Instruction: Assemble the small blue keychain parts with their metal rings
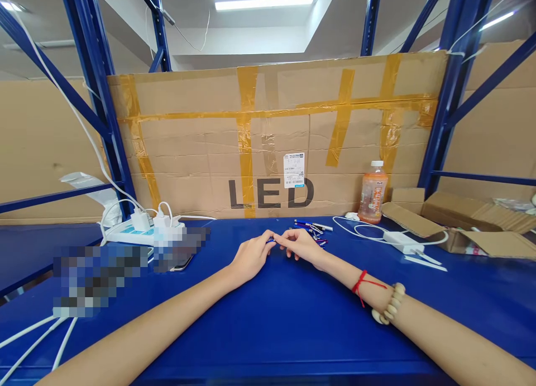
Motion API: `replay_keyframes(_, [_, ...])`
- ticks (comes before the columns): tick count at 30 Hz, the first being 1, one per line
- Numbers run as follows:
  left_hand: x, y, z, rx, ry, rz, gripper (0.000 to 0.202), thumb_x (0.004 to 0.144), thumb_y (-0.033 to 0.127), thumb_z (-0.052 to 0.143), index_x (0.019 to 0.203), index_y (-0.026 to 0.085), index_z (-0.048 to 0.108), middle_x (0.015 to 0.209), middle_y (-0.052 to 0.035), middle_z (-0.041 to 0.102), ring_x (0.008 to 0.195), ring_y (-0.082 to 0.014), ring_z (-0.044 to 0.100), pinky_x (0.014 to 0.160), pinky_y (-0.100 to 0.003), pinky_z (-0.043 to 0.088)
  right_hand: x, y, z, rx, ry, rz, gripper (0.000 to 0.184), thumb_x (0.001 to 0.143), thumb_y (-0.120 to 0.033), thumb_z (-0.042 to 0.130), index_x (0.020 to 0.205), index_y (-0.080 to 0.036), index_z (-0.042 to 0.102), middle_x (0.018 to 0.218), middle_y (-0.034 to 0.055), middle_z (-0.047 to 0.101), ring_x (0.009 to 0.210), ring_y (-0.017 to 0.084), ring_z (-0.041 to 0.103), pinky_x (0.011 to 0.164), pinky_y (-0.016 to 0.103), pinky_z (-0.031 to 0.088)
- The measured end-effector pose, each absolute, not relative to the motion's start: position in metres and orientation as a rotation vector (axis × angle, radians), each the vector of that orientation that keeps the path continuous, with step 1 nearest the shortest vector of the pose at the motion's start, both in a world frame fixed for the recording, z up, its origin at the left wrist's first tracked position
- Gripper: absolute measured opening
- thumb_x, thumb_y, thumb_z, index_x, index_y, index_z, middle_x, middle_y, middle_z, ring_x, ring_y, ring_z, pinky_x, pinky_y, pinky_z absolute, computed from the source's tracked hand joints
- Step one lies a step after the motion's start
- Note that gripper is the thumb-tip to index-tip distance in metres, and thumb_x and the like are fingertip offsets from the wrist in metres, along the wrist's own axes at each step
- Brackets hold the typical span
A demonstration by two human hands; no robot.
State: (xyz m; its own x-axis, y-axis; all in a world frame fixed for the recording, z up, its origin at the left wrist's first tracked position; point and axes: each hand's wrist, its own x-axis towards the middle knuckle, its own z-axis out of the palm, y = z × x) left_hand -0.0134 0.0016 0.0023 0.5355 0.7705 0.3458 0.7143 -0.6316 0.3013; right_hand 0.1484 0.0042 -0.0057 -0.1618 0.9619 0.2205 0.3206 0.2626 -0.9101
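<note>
My left hand (252, 257) and my right hand (304, 246) meet over the middle of the blue tabletop, fingertips almost touching. Between them is a small blue pen-like piece (271, 240), mostly hidden by the fingers. The left thumb and fingers pinch it from the left; the right thumb and index finger close on its other end. Just behind the right hand lies a loose pile of pens (312, 226), blue, white and dark, partly covered by that hand.
An orange drink bottle (373, 193) stands at the back right, near a white adapter with cable (403, 242) and an open cardboard box (469, 221). A power strip (129, 232) with plugs sits back left. A cardboard sheet (201, 151) walls the rear between blue posts.
</note>
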Motion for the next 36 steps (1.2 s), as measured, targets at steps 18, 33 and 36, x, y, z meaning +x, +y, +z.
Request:
replay_keyframes(18, [-0.018, 0.007, 0.000, 2.625, 1.114, 0.726, 0.023, 0.089, 0.031, 0.022, 0.087, 0.022, 0.043, 0.074, 0.0021, 0.051, 0.071, -0.0117, 0.050, 0.063, -0.022, 0.036, 0.156, 0.009, -0.005, -0.952, -1.738, 0.832, 0.033, 0.060, -0.043, 0.067, 0.072, -0.012, 0.065, 0.089, 0.0078, 0.060, 0.044, 0.005, 0.051, 0.033, 0.017, 0.038])
replay_keyframes(33, [-0.023, 0.010, -0.003, 2.658, 0.871, 0.649, 0.021, 0.089, 0.029, 0.025, 0.082, 0.019, 0.042, 0.074, 0.0016, 0.053, 0.066, -0.0105, 0.050, 0.064, -0.022, 0.037, 0.159, -0.002, 0.002, -0.935, -1.869, 0.785, 0.034, 0.058, -0.043, 0.069, 0.064, -0.010, 0.063, 0.075, 0.0035, 0.053, 0.044, 0.006, 0.052, 0.032, 0.016, 0.037])
replay_keyframes(36, [-0.023, 0.010, -0.003, 2.670, 0.868, 0.672, 0.020, 0.088, 0.027, 0.027, 0.084, 0.019, 0.044, 0.074, 0.0009, 0.054, 0.068, -0.0110, 0.052, 0.065, -0.022, 0.038, 0.159, -0.002, 0.002, -0.942, -1.856, 0.763, 0.034, 0.054, -0.042, 0.072, 0.060, -0.010, 0.061, 0.072, 0.0024, 0.052, 0.042, 0.006, 0.050, 0.033, 0.017, 0.036])
